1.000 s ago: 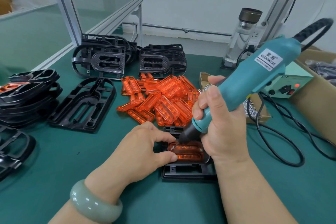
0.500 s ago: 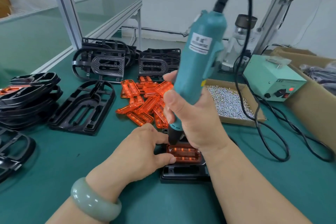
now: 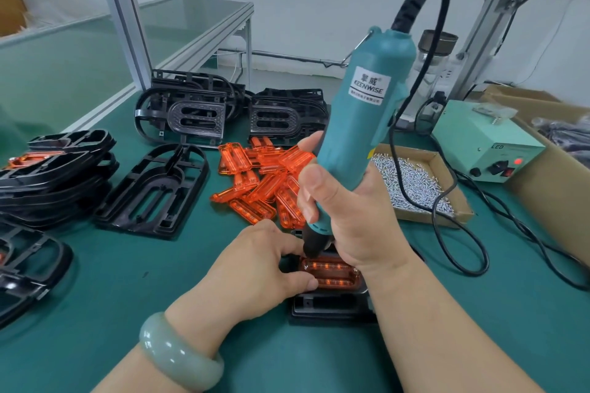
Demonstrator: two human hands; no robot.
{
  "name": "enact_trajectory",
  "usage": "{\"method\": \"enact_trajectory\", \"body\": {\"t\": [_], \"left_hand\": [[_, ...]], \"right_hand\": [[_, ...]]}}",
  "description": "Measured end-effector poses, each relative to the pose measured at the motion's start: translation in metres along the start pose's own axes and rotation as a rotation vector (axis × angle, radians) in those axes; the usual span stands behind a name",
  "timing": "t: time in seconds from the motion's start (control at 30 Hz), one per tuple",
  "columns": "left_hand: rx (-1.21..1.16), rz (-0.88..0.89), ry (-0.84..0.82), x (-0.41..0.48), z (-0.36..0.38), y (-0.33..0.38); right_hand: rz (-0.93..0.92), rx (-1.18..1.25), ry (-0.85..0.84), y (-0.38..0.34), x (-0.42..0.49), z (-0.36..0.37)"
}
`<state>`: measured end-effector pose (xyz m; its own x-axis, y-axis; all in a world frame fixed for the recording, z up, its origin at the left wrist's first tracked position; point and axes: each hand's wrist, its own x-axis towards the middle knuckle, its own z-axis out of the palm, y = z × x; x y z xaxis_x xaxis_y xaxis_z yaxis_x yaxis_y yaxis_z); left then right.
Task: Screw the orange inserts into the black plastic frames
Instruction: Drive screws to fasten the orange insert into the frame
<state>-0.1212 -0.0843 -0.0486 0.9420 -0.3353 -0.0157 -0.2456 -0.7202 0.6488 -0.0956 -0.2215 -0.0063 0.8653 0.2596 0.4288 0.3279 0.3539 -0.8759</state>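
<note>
An orange insert (image 3: 332,274) lies seated in a black plastic frame (image 3: 329,305) on the green mat in front of me. My left hand (image 3: 255,262) holds the frame and insert at their left edge, thumb on the insert. My right hand (image 3: 348,217) grips a teal electric screwdriver (image 3: 364,124), held nearly upright, with its black tip down at the insert's upper left corner. The frame's right side is hidden behind my right wrist.
A pile of loose orange inserts (image 3: 261,182) lies behind the work. Black frames (image 3: 156,191) lie and stack at left and rear. A cardboard tray of screws (image 3: 412,182), a green power box (image 3: 485,143) and a looping black cable (image 3: 459,233) occupy the right.
The screwdriver has swung from a tilt to the right up to nearly vertical, its tip staying at the insert's upper left corner. My left hand has kept its hold.
</note>
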Motion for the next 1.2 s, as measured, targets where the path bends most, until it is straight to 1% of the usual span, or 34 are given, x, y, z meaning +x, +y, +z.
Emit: {"method": "enact_trajectory", "body": {"t": [0.2, 0.47, 0.7, 0.83, 0.93, 1.03, 1.2], "left_hand": [[-0.003, -0.013, 0.027, 0.001, 0.004, -0.004], [0.018, -0.001, 0.042, 0.001, 0.005, -0.005], [0.036, -0.028, 0.035, 0.0, 0.005, -0.006], [0.018, -0.022, 0.027, 0.001, 0.003, -0.003], [0.018, -0.028, 0.015, 0.0, 0.002, -0.002], [0.031, -0.067, 0.007, -0.001, 0.003, -0.003], [0.054, -0.087, -0.025, 0.0, 0.001, 0.001]], "right_hand": [[0.008, 0.018, 0.05, 0.001, 0.002, -0.002], [-0.011, 0.008, 0.039, 0.002, -0.002, -0.003], [0.004, -0.005, -0.059, 0.001, 0.0, -0.001], [0.005, 0.016, -0.064, 0.0, 0.001, -0.003], [0.004, 0.09, 0.001, -0.003, 0.003, -0.006], [-0.047, 0.194, 0.104, -0.012, 0.005, -0.013], [-0.08, 0.306, 0.35, -0.021, 0.003, -0.028]]}}
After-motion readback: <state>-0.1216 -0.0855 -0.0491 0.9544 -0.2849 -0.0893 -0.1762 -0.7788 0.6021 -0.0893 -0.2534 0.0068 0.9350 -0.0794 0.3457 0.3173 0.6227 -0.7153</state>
